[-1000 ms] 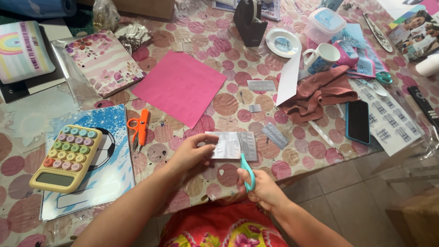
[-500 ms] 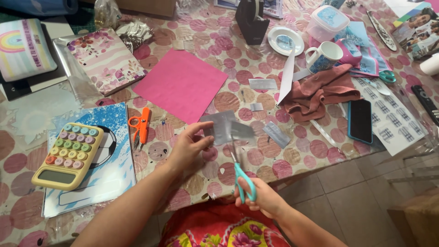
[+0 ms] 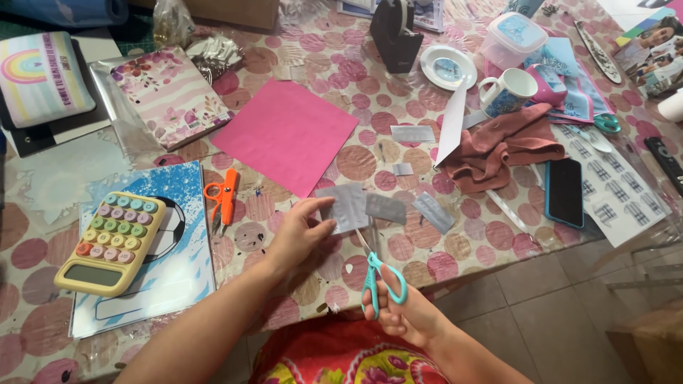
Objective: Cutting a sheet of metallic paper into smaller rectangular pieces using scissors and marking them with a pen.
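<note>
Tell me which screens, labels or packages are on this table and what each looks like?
Yellow calculator with pastel round keys: left side, on a blue-and-white folder, small grey screen.
Dark phone in a blue case: right side, flat, screen black.
White sheet of printed labels: right edge, beside the phone.
Clear lidded plastic tub: far side, blue-topped.

Hiding under the silver paper (image 3: 345,206): scissor (image 3: 375,269) blade tips; running off the right edge: black remote (image 3: 665,162).
</note>
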